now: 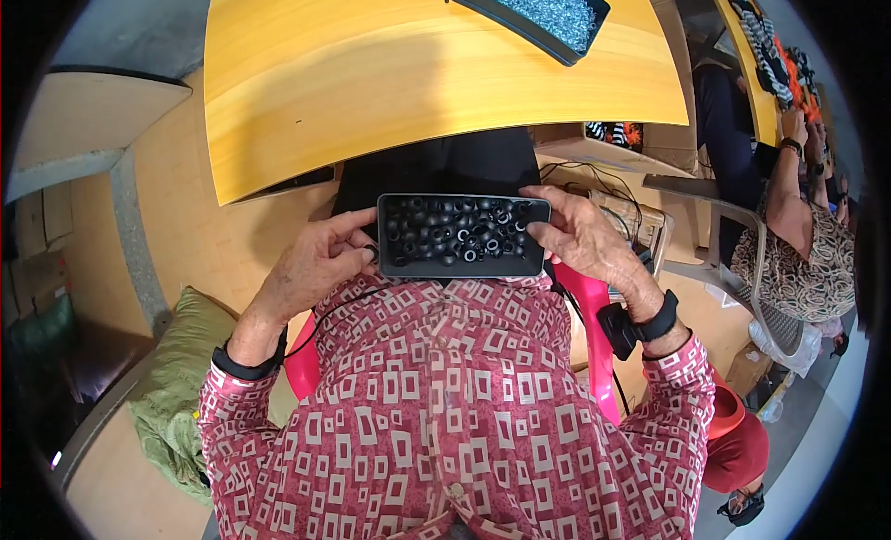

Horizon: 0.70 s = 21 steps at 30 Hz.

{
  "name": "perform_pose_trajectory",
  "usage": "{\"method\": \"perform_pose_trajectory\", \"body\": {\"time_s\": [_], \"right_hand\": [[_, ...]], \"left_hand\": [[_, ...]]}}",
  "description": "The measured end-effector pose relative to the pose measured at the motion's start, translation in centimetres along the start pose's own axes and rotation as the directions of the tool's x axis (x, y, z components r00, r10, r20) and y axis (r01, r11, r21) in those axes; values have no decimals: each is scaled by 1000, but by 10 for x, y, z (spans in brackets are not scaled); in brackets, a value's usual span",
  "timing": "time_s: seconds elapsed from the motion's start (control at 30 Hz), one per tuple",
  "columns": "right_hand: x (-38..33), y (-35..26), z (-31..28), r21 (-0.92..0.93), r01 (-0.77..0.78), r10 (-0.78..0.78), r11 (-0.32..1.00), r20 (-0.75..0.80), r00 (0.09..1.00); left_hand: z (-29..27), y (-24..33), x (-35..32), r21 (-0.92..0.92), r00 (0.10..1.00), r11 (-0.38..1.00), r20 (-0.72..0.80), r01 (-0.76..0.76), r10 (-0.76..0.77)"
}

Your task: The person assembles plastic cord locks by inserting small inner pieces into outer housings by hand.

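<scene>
On my lap, below the table edge, rests a shallow black rectangular tray (pixel 408 270) with a heap of small black ring-like pieces (pixel 450 229) in it. Some of the pieces show pale rims. My left hand (pixel 316 262) is closed on the tray's left end, with the forefinger near the far corner and the thumb lower down. A small dark spot shows at that thumb's tip, too small to make out. At the other end, my right hand (pixel 585 238) grips the tray, its thumb over the rim and a finger along the far corner.
Ahead stands a yellow table (pixel 371 85) carrying a black tray of clear bluish small pieces (pixel 548 16). Cables (pixel 613 183) and an open cardboard box (pixel 664 146) lie to the right. Another person (pixel 798 225) sits there at a second table. A green sack (pixel 176 382) is at left.
</scene>
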State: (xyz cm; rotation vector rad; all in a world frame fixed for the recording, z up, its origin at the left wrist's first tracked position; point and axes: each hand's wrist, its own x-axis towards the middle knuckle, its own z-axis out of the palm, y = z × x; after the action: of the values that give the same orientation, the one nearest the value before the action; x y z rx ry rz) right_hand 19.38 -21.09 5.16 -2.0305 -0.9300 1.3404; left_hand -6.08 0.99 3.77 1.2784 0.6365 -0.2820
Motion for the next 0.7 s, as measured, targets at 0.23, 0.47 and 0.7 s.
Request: {"method": "perform_pose_trajectory", "body": {"time_s": [0.23, 0.47, 0.7], "right_hand": [[-3, -8, -9, 78, -45, 46, 996, -10, 999], [-6, 15, -16, 298, 3, 1, 955, -12, 1000], [15, 14, -9, 237, -38, 44, 971, -21, 999]], "left_hand": [[11, 20, -11, 42, 998, 999, -62, -16, 19], [29, 44, -29, 36, 993, 993, -12, -115, 115], [6, 24, -12, -60, 998, 997, -27, -50, 48]]}}
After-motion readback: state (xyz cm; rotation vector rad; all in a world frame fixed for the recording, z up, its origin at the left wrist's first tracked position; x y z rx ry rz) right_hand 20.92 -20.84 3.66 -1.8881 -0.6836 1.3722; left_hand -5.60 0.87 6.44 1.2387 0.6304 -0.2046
